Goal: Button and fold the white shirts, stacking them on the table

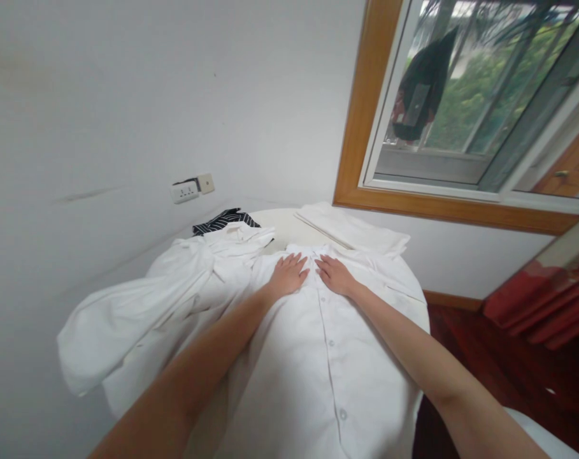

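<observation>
A white button-up shirt (313, 357) lies spread front-up over a small round table (279, 223), its button placket running toward me. My left hand (289, 274) rests flat on the shirt's upper chest, fingers stretched out. Just to the right of the placket, my right hand (334, 275) lies flat and open too, close to the collar. Neither hand holds anything.
More white garments (141, 319) are heaped on the table's left side, hanging over the edge. A folded white cloth (351, 231) and a black striped cloth (225, 220) lie at the back. A wall socket (184, 190), a wood-framed window (365, 127) and red fabric (542, 306) surround the table.
</observation>
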`<state>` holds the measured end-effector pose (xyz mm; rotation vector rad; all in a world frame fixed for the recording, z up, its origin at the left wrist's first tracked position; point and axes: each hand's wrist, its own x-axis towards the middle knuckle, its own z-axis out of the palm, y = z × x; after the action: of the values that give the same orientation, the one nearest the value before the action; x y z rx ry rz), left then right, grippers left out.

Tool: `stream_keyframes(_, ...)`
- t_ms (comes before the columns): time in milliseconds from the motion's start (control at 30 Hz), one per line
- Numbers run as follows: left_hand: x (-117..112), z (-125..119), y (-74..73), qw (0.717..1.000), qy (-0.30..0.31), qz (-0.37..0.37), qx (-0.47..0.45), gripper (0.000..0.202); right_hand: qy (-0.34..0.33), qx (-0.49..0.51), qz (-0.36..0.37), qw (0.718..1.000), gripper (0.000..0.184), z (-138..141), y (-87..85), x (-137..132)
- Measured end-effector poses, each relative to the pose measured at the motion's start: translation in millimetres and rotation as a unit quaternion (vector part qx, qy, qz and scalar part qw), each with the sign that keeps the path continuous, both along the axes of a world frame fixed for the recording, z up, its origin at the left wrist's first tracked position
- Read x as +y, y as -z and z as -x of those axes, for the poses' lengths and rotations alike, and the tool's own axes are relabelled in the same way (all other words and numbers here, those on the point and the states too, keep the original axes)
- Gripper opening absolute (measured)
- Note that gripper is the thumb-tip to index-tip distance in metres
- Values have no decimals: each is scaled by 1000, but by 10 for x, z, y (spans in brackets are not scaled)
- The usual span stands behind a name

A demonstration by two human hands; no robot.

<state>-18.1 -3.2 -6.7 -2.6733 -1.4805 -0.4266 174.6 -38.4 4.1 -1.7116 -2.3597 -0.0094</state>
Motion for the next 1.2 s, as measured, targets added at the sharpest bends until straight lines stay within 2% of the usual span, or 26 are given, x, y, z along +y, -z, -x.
stream_keyframes(100, 101, 17, 43, 1000, 14, 11, 3, 53, 4, 3, 22, 1000, 53, -27, 34, -7)
stream_keyframes(233, 234, -4, -11, 1000, 29, 3, 5, 51, 28, 11, 49, 998, 55, -24, -26, 14)
stream_keyframes(333, 227, -19, -62, 998, 42, -40, -5, 48, 38, 23, 61, 997, 56, -6, -50, 18)
stream_keyframes(433, 148, -20, -89, 994, 84, -73, -12, 41, 37, 46, 25, 998, 54, -4, -40, -2)
stream_keyframes(500, 91, -21, -86, 994, 89, -60, -3, 41, 36, 65, -16, 997, 51, -12, -27, -21)
stream_keyframes(600, 33, -31, -70, 999, 39, -24, 13, 43, 41, 68, -41, 996, 47, -19, -11, -39)
stream_keyframes(700, 8, -41, -82, 1000, 15, 8, 21, 46, 50, 49, -23, 997, 47, -15, 2, -34)
stream_keyframes(900, -26, -44, -155, 997, 26, 56, 45, 49, 42, 32, 11, 999, 50, -28, 20, 6)
stream_keyframes(1000, -70, -26, -171, 999, 26, 27, 24, 47, 39, 50, -15, 998, 46, -44, 7, -14)
stream_keyframes(1100, -100, 46, -261, 999, 19, -41, -1, 38, 35, 73, -60, 995, 39, -63, -11, -50)
stream_keyframes(1200, -70, 188, -452, 993, -47, -109, -6, 36, 20, 78, -87, 993, 38, -73, -10, -66)
